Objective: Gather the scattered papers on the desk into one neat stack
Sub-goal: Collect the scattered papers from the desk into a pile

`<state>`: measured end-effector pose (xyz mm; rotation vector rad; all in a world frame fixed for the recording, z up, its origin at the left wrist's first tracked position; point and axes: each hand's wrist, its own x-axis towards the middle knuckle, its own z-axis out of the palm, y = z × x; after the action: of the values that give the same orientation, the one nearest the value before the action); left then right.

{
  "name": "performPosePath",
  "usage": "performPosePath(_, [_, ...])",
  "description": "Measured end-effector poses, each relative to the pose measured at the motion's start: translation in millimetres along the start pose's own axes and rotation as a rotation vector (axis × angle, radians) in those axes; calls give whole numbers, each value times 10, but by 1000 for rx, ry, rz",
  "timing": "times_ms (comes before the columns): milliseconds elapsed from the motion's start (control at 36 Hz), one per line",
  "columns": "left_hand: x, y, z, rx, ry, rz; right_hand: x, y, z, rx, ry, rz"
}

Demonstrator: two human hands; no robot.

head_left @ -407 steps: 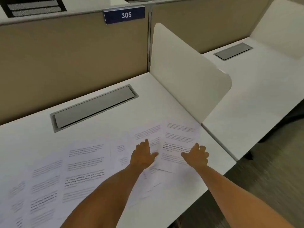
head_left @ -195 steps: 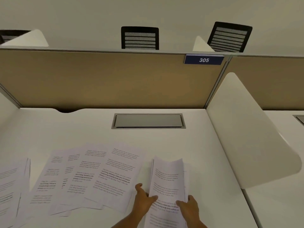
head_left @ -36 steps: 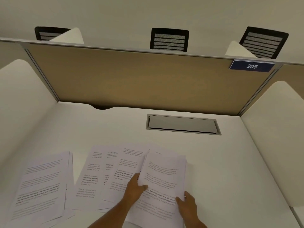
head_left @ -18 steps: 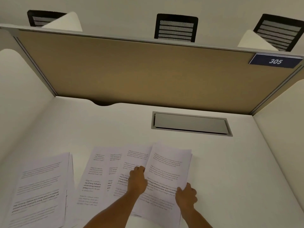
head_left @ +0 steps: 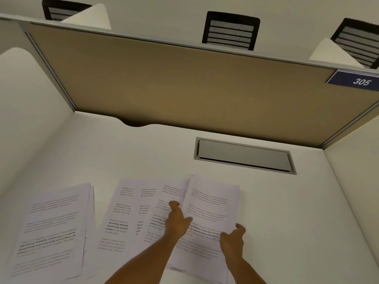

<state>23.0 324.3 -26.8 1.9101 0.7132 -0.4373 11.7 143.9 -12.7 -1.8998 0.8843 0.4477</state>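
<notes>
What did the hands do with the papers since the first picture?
At first both hands lay on loose sheets near the right divider. Since then they have collected those sheets into a gathered stack, which the left hand and right hand grip by its sides, laid over the fanned sheets. Those fanned sheets and the left pile have not been collected yet.
</notes>
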Motion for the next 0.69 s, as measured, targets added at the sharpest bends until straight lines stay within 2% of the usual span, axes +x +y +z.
performPosePath(83, [-44,11,-13,-149,-29,-8,-22,7,-1,61,-40,-2])
performPosePath(194, [-134,-32,-92,-101,-55,95,-104,-11,52,64,-113,-35])
performPosePath(333, [-223,-177,-333,-76,50,96,-160,-47,196,39,-167,-61])
performPosePath(444, [-251,-395,-539,-51,143,43,-263,-47,436,-122,-179,-164])
performPosePath(556, [-249,-572,-664,109,191,-10,-383,-60,701,-454,-123,-229])
performPosePath(694, [-241,-698,-710,152,188,-48,-482,-88,883,-492,-72,-159])
